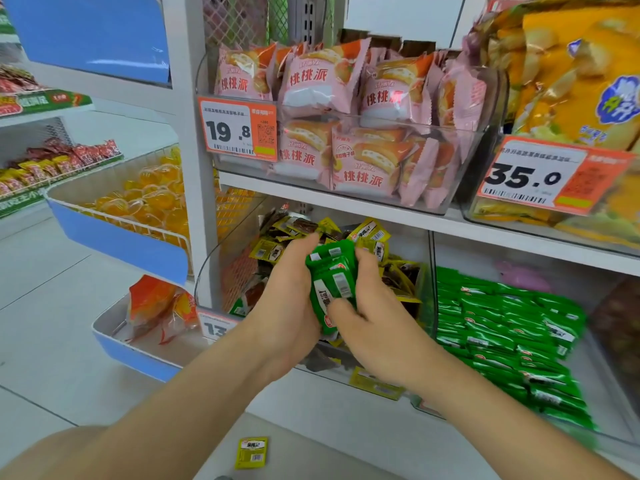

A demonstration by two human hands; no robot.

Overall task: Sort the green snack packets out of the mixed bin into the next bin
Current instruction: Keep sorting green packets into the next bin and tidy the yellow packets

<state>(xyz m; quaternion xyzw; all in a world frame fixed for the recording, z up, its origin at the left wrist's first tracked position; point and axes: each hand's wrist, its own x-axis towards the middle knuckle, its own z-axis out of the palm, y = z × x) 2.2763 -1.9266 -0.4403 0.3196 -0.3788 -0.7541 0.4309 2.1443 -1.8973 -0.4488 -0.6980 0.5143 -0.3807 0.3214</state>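
A bunch of green snack packets (332, 282) is held between both hands above the mixed bin (211, 268), a clear bin full of yellow and brown packets (372, 237). My left hand (289, 299) cups the bunch from the left, fingers curled round it. From the right, my right hand (370, 317) grips the same bunch, its thumb across the front. To the right stands the neighbouring clear bin (431, 271), filled with rows of green packets (502, 327).
A yellow packet (251, 452) lies on the floor below the shelf. The shelf above holds a bin of pink cake packets (346, 109) and orange bags (571, 81). Price tags (239, 128) hang on the bin fronts. Blue-edged trays (121, 233) jut out at left.
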